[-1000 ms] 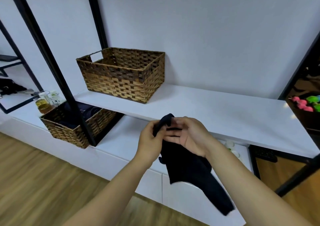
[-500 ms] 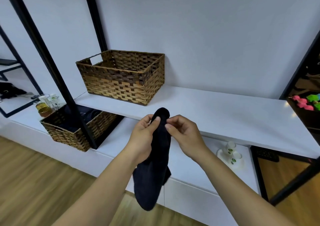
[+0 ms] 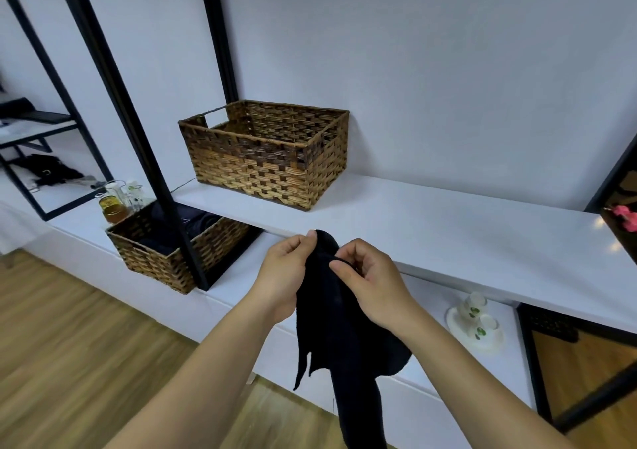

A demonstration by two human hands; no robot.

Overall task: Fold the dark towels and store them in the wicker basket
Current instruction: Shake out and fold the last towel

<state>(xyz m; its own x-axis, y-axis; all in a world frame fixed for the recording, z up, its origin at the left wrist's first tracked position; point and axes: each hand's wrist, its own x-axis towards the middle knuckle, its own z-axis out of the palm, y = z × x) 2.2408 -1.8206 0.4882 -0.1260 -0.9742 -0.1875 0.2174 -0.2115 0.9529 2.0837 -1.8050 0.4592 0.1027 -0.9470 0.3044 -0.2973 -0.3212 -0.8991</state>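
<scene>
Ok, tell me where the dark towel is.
Head view, low centre: the dark towel hangs between left hand and right hand, before the white shelf.

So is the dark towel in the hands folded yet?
Not folded. The dark towel hangs loose and bunched, pinched at its top by the left hand and right hand.

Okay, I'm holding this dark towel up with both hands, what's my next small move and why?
Probably draw the hands apart along the top edge to spread it. The left hand and right hand pinch the dark towel close together, so it hangs bunched and unfolded.
</scene>
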